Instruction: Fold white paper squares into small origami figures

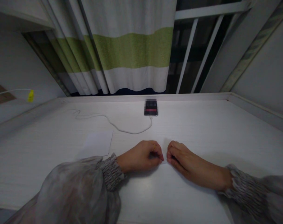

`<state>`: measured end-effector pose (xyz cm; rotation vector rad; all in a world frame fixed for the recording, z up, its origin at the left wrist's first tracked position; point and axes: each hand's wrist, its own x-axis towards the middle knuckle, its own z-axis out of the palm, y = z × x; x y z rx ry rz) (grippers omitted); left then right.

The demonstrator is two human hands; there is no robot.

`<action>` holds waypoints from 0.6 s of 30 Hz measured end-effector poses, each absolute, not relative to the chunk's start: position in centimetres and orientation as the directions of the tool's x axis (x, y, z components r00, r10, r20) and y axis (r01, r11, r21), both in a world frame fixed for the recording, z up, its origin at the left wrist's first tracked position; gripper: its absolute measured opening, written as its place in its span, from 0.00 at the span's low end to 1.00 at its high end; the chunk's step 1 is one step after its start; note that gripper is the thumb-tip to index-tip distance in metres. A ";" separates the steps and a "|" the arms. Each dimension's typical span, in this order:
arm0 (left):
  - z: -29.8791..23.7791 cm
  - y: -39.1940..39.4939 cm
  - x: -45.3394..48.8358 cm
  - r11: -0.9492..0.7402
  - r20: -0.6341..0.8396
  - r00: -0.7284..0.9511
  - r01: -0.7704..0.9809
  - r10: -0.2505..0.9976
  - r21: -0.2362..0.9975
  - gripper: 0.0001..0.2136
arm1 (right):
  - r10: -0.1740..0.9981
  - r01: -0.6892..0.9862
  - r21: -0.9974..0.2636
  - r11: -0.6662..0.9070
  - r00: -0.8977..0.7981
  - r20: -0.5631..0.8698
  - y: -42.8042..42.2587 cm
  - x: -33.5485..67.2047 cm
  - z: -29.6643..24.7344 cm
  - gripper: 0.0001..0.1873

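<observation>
My left hand (144, 156) and my right hand (182, 159) meet low over the white table, fingertips a small gap apart. Between them shows the edge of a small white piece of paper (164, 162), mostly hidden by the fingers. The left hand, with a ring on one finger, pinches its left end. On the other side, the curled fingers of my right hand close on its right end. A larger sheet of white paper (97, 143) lies flat to the left, partly behind my left sleeve.
A phone (151, 107) lies at the table's back edge, plugged into a white cable (122, 130) that winds off left. Behind hang curtains (134, 49) with a green band, beside a barred window (194, 49). A yellow tag (30, 95) hangs at the left wall.
</observation>
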<state>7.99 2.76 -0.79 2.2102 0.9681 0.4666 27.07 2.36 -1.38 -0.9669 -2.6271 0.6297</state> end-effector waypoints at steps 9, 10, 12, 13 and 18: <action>-1.2 3.0 8.1 -0.442 0.031 0.617 0.527 0.786 0.726 0.03 | 0.690 0.585 -0.435 0.685 -0.713 0.127 2.4 26.5 -1.4 0.07; -1.2 3.0 8.1 -0.437 0.024 0.614 0.533 0.789 0.725 0.03 | 0.696 0.588 -0.441 0.678 -0.707 0.128 2.4 26.5 -1.4 0.07; -1.2 2.9 8.1 -0.429 0.016 0.610 0.538 0.792 0.726 0.03 | 0.709 0.598 -0.451 0.662 -0.695 0.120 2.5 26.5 -1.6 0.06; -1.2 2.9 8.1 -0.428 0.018 0.609 0.535 0.793 0.729 0.03 | 0.714 0.603 -0.453 0.656 -0.691 0.115 2.5 26.5 -1.7 0.06; -1.0 2.6 8.1 -0.447 0.046 0.609 0.526 0.792 0.724 0.03 | 0.728 0.621 -0.450 0.642 -0.677 0.105 2.6 26.3 -1.9 0.06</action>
